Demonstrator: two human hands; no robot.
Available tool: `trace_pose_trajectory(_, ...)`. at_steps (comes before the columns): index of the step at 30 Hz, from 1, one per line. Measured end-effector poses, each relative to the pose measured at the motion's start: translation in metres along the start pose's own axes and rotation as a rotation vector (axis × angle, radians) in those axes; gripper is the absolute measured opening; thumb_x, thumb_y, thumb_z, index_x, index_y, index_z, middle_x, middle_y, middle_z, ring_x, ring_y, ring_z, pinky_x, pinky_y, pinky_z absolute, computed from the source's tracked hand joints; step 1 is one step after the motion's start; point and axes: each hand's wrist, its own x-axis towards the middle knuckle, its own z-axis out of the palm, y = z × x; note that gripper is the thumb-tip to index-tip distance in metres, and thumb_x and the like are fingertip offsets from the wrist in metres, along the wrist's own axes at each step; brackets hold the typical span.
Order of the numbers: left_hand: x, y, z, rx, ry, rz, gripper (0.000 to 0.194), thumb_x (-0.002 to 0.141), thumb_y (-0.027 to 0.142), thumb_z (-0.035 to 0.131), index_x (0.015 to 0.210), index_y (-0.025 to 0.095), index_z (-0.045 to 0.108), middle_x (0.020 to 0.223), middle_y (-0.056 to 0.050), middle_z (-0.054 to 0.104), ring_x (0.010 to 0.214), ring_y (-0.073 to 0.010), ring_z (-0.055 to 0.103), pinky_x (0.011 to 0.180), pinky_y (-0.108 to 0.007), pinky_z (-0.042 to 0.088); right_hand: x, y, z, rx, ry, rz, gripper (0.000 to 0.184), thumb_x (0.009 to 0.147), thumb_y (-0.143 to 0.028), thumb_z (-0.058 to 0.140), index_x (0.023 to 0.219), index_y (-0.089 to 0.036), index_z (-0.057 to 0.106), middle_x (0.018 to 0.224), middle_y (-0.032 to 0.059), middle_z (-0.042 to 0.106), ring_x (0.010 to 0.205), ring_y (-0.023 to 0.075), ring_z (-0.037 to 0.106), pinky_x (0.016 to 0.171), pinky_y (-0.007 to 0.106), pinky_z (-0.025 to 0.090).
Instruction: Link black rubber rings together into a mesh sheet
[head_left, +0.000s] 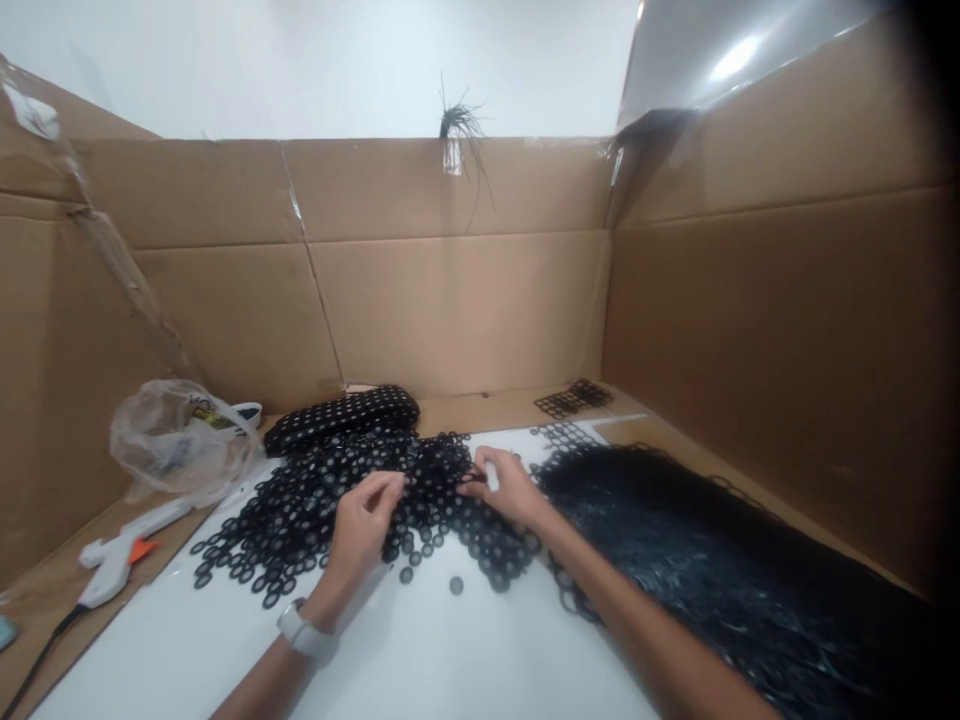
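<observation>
Two bare hands work over a spread of small black rings (289,520) heaped on a white tabletop (420,650), inside a booth of brown cardboard walls (457,300). The left hand (369,508), a pale watch (306,633) on its wrist, is curled inward, thumb and forefinger drawn close together at the middle of the heap. The right hand (504,485), with a white patch across one digit, faces it from the other side, fingers bent and their tips close together; whether either pinch has hold of a ring cannot be told at this size. The hands are apart, with dark rings lying between and below them, and a single ring (456,585) rests away from the pile, nearer the viewer. Behind the heap lies a rounded black bundle (345,418) dotted with pale spots. To the right, a broad, glossy black mass (697,550) stretches toward the corner, and a dark lattice (574,398) lies flat near the back wall. At left, a clear plastic bag (169,445) sits crumpled beside a small white bowl (247,411), with a white glue gun (112,575) near the edge. A tuft of dark strands (459,122) pokes above the rear wall.
</observation>
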Motion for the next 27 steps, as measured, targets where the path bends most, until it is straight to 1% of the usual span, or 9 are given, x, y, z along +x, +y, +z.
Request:
trace_pose_trajectory(2,0.006,-0.007,-0.011,0.023,0.073,-0.01,0.035,0.104,0.049,0.063,0.105,0.022,0.084,0.115,-0.009,0.081,0.107,-0.0268,0.075,0.097,-0.04,0.061,0.002,0.005,-0.006,-0.021,0.038,0.038,0.04,0.069,-0.028,0.083,0.079,-0.026,0.044,0.084,-0.0014,0.072,0.093,0.0268,0.076,0.08,0.033,0.052)
trace_pose_trajectory(5,0.012,-0.012,-0.02,0.056,0.109,0.0,0.033,0.101,0.048,0.069,0.121,0.026,0.083,0.126,-0.008,0.078,0.113,-0.0271,0.073,0.101,-0.042,0.06,0.003,0.01,-0.008,0.015,0.008,0.116,0.038,0.066,-0.021,0.081,0.083,-0.026,0.048,0.088,-0.0013,0.075,0.09,0.0239,0.073,0.077,0.03,0.052)
trace_pose_trajectory(7,0.012,-0.009,-0.018,0.074,0.109,0.023,0.035,0.099,0.048,0.071,0.126,0.028,0.081,0.127,-0.008,0.077,0.11,-0.0264,0.073,0.098,-0.042,0.06,0.004,0.013,-0.007,0.044,-0.022,0.151,0.04,0.062,-0.016,0.081,0.084,-0.025,0.048,0.087,-0.0019,0.074,0.084,0.0218,0.071,0.071,0.027,0.05)
trace_pose_trajectory(9,0.008,-0.001,-0.011,0.083,0.089,0.058,0.031,0.099,0.047,0.071,0.122,0.03,0.082,0.123,-0.007,0.077,0.107,-0.0258,0.073,0.096,-0.042,0.06,0.005,0.015,-0.005,0.066,-0.031,0.164,0.043,0.06,-0.015,0.08,0.085,-0.025,0.048,0.081,-0.0036,0.07,0.077,0.0197,0.068,0.067,0.026,0.049)
trace_pose_trajectory(13,-0.005,0.016,0.007,0.064,-0.026,0.119,0.024,0.1,0.046,0.072,0.115,0.032,0.084,0.115,-0.005,0.079,0.109,-0.0257,0.072,0.101,-0.042,0.059,0.004,0.009,0.001,0.181,-0.05,0.145,0.049,0.06,-0.024,0.086,0.086,-0.026,0.044,0.08,-0.006,0.065,0.079,0.019,0.069,0.073,0.027,0.053)
trace_pose_trajectory(16,-0.011,0.024,0.014,0.042,-0.081,0.119,0.031,0.099,0.047,0.074,0.125,0.032,0.082,0.121,-0.006,0.079,0.111,-0.0264,0.072,0.103,-0.044,0.059,0.0,-0.001,0.007,0.287,-0.09,0.046,0.056,0.061,-0.034,0.094,0.083,-0.025,0.043,0.083,-0.0052,0.063,0.087,0.0203,0.069,0.077,0.028,0.052)
trace_pose_trajectory(18,-0.012,0.025,0.016,0.024,-0.098,0.099,0.034,0.099,0.048,0.074,0.127,0.032,0.082,0.122,-0.007,0.079,0.111,-0.0263,0.073,0.101,-0.042,0.06,-0.003,-0.008,0.012,0.277,-0.113,-0.022,0.058,0.065,-0.042,0.096,0.081,-0.025,0.043,0.083,-0.0039,0.063,0.087,0.0205,0.068,0.076,0.028,0.05)
trace_pose_trajectory(23,-0.009,0.02,0.017,-0.053,-0.148,0.023,0.028,0.099,0.05,0.073,0.109,0.028,0.088,0.112,-0.008,0.083,0.104,-0.026,0.078,0.091,-0.037,0.064,-0.008,-0.015,0.021,0.187,-0.122,-0.081,0.063,0.068,-0.055,0.097,0.079,-0.024,0.042,0.083,-0.0013,0.067,0.082,0.0207,0.067,0.071,0.028,0.047)
trace_pose_trajectory(27,-0.004,0.008,0.008,-0.081,-0.12,-0.042,0.032,0.098,0.053,0.074,0.101,0.024,0.089,0.106,-0.008,0.086,0.1,-0.0271,0.08,0.09,-0.038,0.065,-0.004,-0.005,0.01,0.189,-0.122,-0.062,0.059,0.071,-0.05,0.094,0.079,-0.025,0.041,0.081,-0.0007,0.068,0.09,0.0262,0.075,0.072,0.029,0.048)
